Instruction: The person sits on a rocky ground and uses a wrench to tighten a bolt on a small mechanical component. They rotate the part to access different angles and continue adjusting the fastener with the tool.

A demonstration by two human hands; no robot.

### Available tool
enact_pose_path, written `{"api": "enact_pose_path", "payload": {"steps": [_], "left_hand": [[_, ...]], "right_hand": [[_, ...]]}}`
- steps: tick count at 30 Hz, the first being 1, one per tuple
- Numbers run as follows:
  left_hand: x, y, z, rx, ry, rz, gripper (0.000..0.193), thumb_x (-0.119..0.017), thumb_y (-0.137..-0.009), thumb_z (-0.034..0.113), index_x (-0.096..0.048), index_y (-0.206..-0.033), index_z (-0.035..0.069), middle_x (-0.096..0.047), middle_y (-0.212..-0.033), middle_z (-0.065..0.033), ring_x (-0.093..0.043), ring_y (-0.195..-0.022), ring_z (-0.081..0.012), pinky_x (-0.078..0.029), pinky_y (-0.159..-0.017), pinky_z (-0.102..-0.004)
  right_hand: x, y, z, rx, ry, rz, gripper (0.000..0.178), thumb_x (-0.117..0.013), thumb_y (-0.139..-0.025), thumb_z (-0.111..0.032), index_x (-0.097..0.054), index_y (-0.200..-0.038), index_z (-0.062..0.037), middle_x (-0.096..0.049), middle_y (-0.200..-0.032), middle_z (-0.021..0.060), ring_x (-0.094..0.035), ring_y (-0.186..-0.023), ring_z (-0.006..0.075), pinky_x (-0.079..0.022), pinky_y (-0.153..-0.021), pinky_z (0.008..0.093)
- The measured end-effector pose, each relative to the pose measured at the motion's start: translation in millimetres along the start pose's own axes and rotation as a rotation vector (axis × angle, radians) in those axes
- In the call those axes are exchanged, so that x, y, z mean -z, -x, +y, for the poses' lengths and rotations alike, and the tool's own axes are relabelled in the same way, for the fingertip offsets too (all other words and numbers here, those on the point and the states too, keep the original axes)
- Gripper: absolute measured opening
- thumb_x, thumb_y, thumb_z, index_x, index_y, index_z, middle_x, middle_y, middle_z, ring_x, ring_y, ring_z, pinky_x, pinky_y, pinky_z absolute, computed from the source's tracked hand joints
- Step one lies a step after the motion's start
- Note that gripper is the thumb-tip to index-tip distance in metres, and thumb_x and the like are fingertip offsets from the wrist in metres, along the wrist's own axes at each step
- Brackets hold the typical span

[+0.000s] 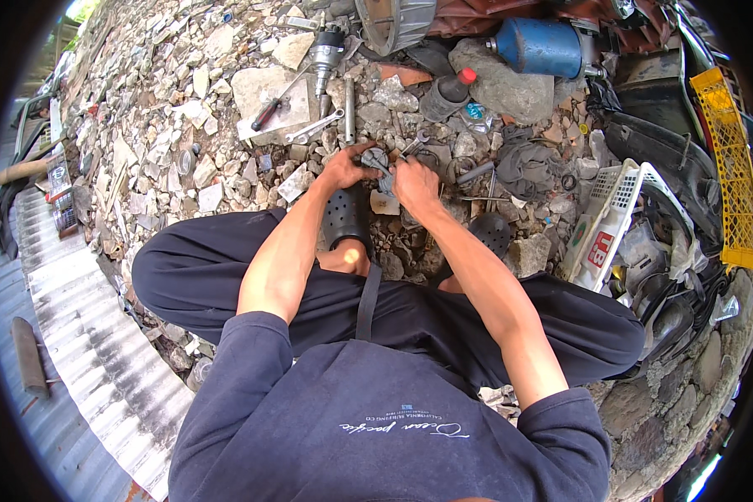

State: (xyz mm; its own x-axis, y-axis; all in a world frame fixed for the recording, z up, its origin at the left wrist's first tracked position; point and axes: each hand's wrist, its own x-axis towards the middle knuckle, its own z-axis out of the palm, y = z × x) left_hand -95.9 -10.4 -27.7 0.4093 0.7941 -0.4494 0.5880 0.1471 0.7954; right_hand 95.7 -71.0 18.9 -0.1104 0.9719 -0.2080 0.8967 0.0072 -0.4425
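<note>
Between my legs, just above the stony ground, my left hand [345, 168] is closed around a small round grey metal part [375, 158]. My right hand [416, 181] is closed close beside it, its fingers against the part's right side; what they grip is mostly hidden. A wrench [415, 145] shows its open jaw just beyond the right knuckles, and I cannot tell whether that hand holds it. Ahead of my left hand are a metal tube [350, 110], a combination wrench [316, 125] and a screwdriver [268, 112]. A distributor-like metal part [326, 60] lies farther off.
Loose stones cover the ground. A dark bottle with a red cap [448, 94] and a blue metal cylinder [540, 48] are ahead right. Dark cloth [530, 167], a filled white crate [602, 219] and a yellow crate [724, 167] are right. Corrugated sheeting [84, 326] is left.
</note>
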Motion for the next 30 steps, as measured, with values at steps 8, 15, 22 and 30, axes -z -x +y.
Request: {"api": "enact_pose_path", "payload": {"steps": [8,15,22,30], "left_hand": [[1.5,3.6,6.2,0.013,-0.036,-0.015,0.087,-0.085,-0.065,0.036,-0.049,-0.141,0.013,-0.055,-0.135,-0.0183,-0.055,-0.121,-0.0303,-0.043,-0.104,-0.0364],[8.6,4.5,26.7,-0.219,-0.274,0.068,0.074,-0.078,-0.066,0.036,-0.055,-0.135,0.021,-0.047,-0.14,-0.017,-0.046,-0.129,-0.0342,-0.036,-0.109,-0.0457],[-8.3,1.7,59.8,-0.369,-0.512,0.007,0.025,-0.068,-0.081,0.028,-0.071,-0.103,0.018,-0.061,-0.123,-0.0049,-0.049,-0.124,-0.0271,-0.033,-0.107,-0.0491],[-17.1,-11.8,52.4,-0.3,-0.595,-0.009,0.02,-0.068,-0.081,0.025,-0.072,-0.099,0.018,-0.068,-0.114,-0.0017,-0.055,-0.117,-0.0256,-0.033,-0.106,-0.0515]], "right_hand": [[36.3,21.9,46.5,-0.616,-0.111,-0.098,0.041,-0.054,-0.092,-0.039,-0.062,-0.112,-0.0033,-0.067,-0.107,0.0222,-0.065,-0.101,0.0384,-0.052,-0.084,0.0495],[-3.6,70.5,62.9,-0.685,0.062,-0.44,0.054,-0.065,-0.086,-0.051,-0.068,-0.11,-0.0019,-0.068,-0.109,0.0194,-0.066,-0.103,0.0348,-0.054,-0.085,0.0439],[-17.1,85.2,66.4,-0.641,-0.015,-0.348,0.049,-0.068,-0.083,-0.039,-0.064,-0.109,0.0024,-0.068,-0.106,0.0227,-0.065,-0.103,0.0374,-0.053,-0.086,0.0459],[10.6,75.3,62.2,-0.53,-0.411,0.144,0.05,-0.067,-0.077,-0.03,-0.06,-0.113,0.003,-0.063,-0.109,0.0286,-0.06,-0.107,0.0418,-0.047,-0.091,0.0479]]}}
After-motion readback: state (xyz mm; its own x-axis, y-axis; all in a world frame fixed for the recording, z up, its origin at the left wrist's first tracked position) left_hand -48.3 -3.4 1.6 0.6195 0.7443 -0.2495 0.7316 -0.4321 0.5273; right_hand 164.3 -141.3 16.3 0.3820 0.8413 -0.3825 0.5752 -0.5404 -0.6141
